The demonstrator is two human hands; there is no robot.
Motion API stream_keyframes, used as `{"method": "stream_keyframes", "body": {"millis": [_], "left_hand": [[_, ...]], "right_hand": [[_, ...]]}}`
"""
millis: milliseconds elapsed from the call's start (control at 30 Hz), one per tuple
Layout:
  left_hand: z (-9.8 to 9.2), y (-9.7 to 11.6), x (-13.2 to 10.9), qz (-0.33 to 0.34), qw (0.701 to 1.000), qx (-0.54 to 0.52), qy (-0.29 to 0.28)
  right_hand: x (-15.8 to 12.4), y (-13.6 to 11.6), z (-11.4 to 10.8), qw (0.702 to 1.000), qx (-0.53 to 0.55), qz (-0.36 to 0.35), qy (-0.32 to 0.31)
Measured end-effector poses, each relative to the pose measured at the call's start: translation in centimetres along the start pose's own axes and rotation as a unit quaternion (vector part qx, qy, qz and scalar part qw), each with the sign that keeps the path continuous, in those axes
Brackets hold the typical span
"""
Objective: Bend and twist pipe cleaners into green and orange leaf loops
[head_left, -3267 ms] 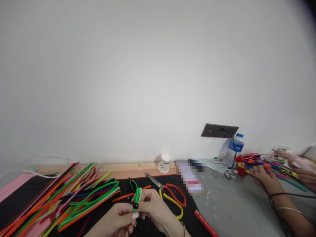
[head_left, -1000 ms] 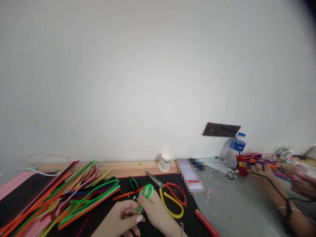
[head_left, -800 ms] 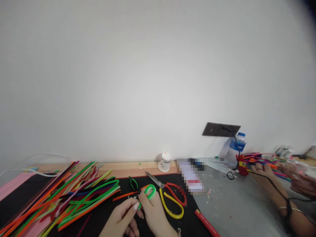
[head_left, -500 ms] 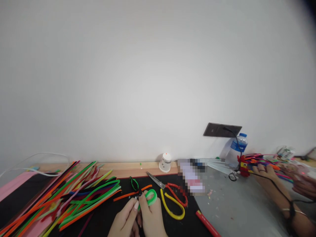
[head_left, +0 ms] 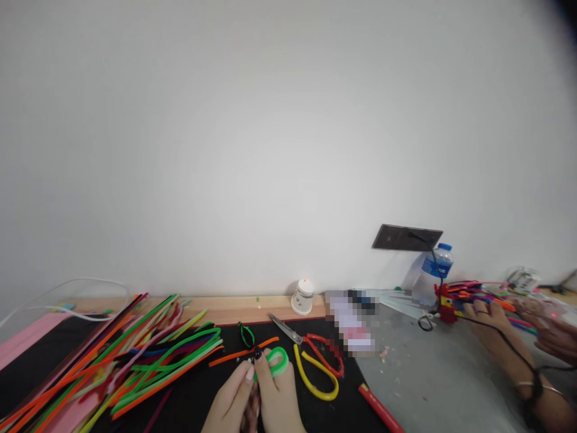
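Note:
A green pipe cleaner (head_left: 282, 359) is bent into a loop that shows above my right hand. My right hand (head_left: 278, 394) is closed on it, with the thumb pressed near the loop's base. Close against it, my left hand (head_left: 233, 394) is closed too, its fingertips meeting at the lower end of the green pipe cleaner, which the fingers partly hide. Just beyond lie an orange pipe cleaner piece (head_left: 225, 359) and a small black-and-green loop (head_left: 246, 335). To the right, scissors (head_left: 315, 373) with one red and one yellow handle rest open on the black mat.
Many coloured pipe cleaners (head_left: 166, 367) spread over the left side. A white paper cup (head_left: 302, 297) stands upside down by the wall. A red tool handle (head_left: 378, 409) lies at front right. Farther right are a water bottle (head_left: 433, 276), a black cable and another person's hands (head_left: 487, 319).
Both hands stay together on the green pipe cleaner, with only a slight shift of the fingers. The whole view has moved a few pixels.

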State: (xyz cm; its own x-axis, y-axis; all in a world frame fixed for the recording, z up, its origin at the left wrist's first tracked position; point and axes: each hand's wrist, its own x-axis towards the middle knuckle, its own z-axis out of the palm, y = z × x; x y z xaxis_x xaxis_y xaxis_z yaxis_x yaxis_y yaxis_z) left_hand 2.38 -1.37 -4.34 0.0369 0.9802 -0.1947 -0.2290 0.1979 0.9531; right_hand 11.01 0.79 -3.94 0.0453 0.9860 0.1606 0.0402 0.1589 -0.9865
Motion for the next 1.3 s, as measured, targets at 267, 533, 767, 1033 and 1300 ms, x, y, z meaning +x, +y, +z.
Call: {"method": "stream_keyframes", "body": {"millis": [267,533,767,1033,1300], "left_hand": [[0.6,0.3,0.2,-0.005,0.993,-0.103,-0.055],[0.6,0.8,0.3,-0.067,0.98,-0.168,-0.083],[-1.0,0.7,1.7,-0.101,0.977,-0.128,-0.14],[-2.2,0.9,2.3,-0.045,0.979,0.028,-0.197],[-2.1,1.8,1.8,-0.058,0.98,0.109,-0.154]], "right_hand": [[0.1,-1.5,0.0,0.997,0.048,0.06,0.013],[0.1,-2.0,-0.2,0.995,0.072,0.067,0.005],[1.1,-1.7,-0.7,0.99,0.1,0.066,-0.079],[2.0,-2.0,-1.9,0.963,0.107,0.084,-0.233],[1.8,-2.6,-2.3,0.952,0.059,0.072,-0.292]]}}
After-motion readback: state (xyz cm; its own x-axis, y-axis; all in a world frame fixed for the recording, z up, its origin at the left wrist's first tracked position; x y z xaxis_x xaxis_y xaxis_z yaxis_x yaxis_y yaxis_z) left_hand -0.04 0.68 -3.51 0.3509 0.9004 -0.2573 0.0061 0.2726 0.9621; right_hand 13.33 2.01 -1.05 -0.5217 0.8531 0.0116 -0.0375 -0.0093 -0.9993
